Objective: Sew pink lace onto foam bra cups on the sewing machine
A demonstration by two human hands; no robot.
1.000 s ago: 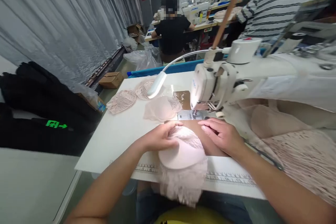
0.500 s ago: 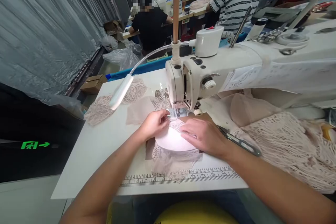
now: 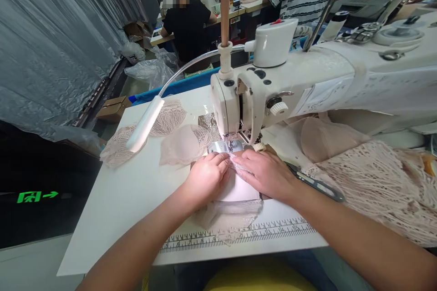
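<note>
In the head view my left hand (image 3: 207, 176) has its fingers bent and pressed together on lace fabric (image 3: 234, 163), just in front of the sewing machine's presser foot (image 3: 230, 144). My right hand (image 3: 268, 173) lies on the right side of that lace, fingers stretched out and slightly apart. Under both hands is a smooth white rounded piece (image 3: 235, 190), lit brightly by the lamp. Sheer beige lace (image 3: 232, 216) spreads from its near edge towards the printed ruler. The left fingertips and the needle point are partly hidden.
The sewing machine (image 3: 235, 104) stands ahead, with a lamp (image 3: 145, 125) on a bendable neck. Lace pieces (image 3: 184, 143) lie to the left. Scissors (image 3: 319, 185) and a lace heap (image 3: 368, 182) lie right. A ruler (image 3: 191, 240) marks the near edge. Two people sit beyond.
My left hand has come down and towards me, from the lace's left edge onto the lace and white piece. My right hand stays nearly in place. The whole view has shifted slightly.
</note>
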